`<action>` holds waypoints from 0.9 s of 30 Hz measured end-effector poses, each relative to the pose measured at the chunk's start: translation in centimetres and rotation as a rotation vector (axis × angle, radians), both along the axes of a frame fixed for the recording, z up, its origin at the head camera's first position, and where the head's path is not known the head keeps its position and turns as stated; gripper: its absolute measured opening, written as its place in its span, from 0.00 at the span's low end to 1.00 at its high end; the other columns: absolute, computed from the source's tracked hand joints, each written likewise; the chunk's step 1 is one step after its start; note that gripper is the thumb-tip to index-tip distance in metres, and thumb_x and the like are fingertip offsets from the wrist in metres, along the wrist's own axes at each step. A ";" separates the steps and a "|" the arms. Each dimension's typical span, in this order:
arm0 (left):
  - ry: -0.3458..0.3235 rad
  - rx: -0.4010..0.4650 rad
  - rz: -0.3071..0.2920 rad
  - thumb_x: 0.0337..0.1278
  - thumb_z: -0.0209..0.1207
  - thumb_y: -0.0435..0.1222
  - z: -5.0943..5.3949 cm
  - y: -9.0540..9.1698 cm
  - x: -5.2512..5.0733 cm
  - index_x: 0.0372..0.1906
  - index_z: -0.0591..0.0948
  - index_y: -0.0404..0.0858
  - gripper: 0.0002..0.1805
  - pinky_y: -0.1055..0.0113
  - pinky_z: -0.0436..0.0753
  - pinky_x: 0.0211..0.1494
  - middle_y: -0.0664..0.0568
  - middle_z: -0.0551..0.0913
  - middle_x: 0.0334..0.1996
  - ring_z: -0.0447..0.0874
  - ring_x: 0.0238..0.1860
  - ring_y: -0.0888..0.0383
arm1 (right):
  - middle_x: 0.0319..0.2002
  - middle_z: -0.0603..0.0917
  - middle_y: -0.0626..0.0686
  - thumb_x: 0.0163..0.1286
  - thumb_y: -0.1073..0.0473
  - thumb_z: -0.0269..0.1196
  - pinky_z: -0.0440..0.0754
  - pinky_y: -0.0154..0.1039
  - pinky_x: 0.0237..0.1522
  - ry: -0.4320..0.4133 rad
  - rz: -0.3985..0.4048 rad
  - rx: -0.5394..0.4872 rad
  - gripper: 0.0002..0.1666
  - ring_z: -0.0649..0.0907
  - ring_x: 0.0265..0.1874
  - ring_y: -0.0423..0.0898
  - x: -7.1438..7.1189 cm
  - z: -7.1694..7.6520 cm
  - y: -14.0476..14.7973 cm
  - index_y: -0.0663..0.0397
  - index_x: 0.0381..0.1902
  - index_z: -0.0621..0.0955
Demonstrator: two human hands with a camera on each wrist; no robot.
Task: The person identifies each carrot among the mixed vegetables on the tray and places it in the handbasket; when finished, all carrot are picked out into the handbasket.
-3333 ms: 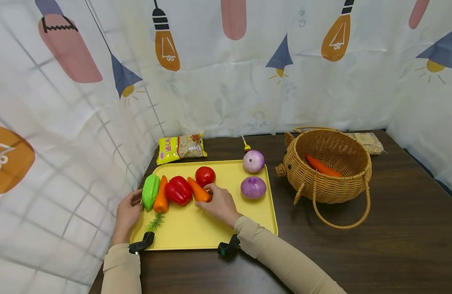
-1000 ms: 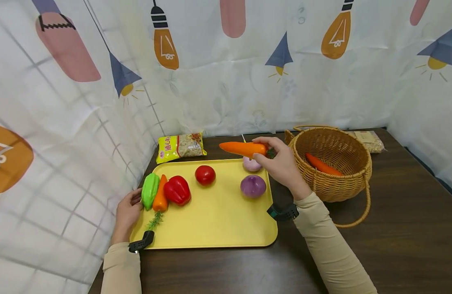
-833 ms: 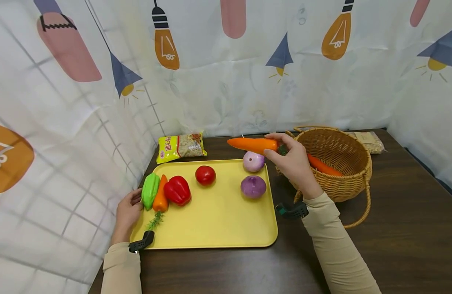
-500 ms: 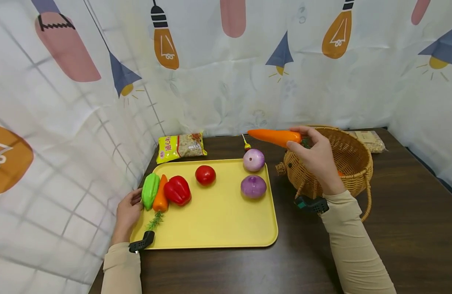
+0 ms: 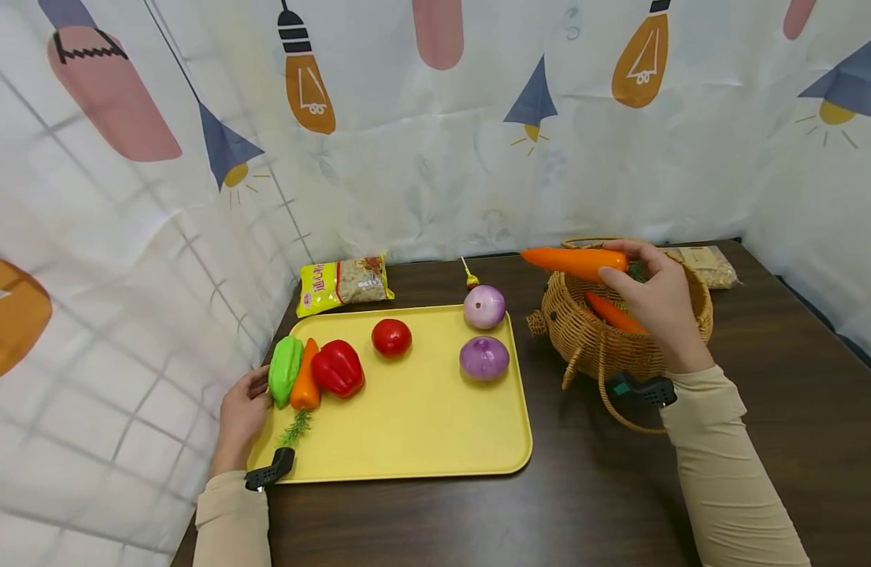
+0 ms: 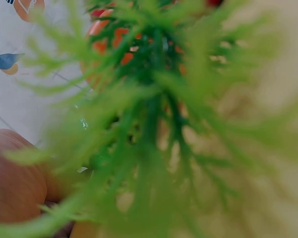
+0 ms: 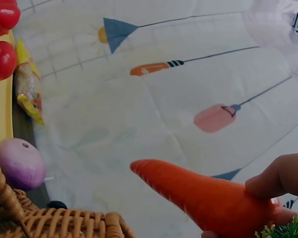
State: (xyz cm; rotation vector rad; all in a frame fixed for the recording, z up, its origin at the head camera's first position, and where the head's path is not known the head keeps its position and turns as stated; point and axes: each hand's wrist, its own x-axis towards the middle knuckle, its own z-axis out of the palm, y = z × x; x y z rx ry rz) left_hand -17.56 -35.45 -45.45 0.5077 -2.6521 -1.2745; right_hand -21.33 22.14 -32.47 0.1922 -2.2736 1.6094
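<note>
In the head view my right hand (image 5: 655, 295) pinches an orange carrot (image 5: 573, 262) by its thick leafy end, over the pig-shaped wicker basket (image 5: 584, 346). The right wrist view shows the thumb on this carrot (image 7: 203, 198), its tip pointing away. Another carrot (image 5: 613, 313) lies inside the basket. My left hand (image 5: 240, 413) rests at the left rim of the yellow tray (image 5: 407, 441), fingers beside a green star fruit (image 5: 285, 370); part of them is hidden. Blurred carrot leaves (image 6: 154, 99) fill most of the left wrist view.
On the tray are a carrot (image 5: 305, 378), a red bell pepper (image 5: 339, 368), a tomato (image 5: 391, 339) and two purple onions (image 5: 483, 358). Behind it lie a yellow snack bag (image 5: 345, 285) and a lollipop (image 5: 470, 276). Another bag (image 5: 705, 266) sits behind the basket. Curtains enclose the table.
My right hand has lifted the carrot from beside the tomato and bell pepper and carried it right, from the tray to over the basket. The left hand has stayed at the tray's left side.
</note>
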 end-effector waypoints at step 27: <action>-0.006 0.005 0.002 0.64 0.43 0.22 -0.1 0.0 0.0 0.73 0.63 0.33 0.31 0.47 0.71 0.63 0.33 0.69 0.66 0.67 0.65 0.38 | 0.48 0.68 0.43 0.71 0.55 0.59 0.81 0.24 0.35 -0.083 -0.162 -0.065 0.23 0.76 0.42 0.42 -0.5 -0.7 5.7 0.61 0.59 0.76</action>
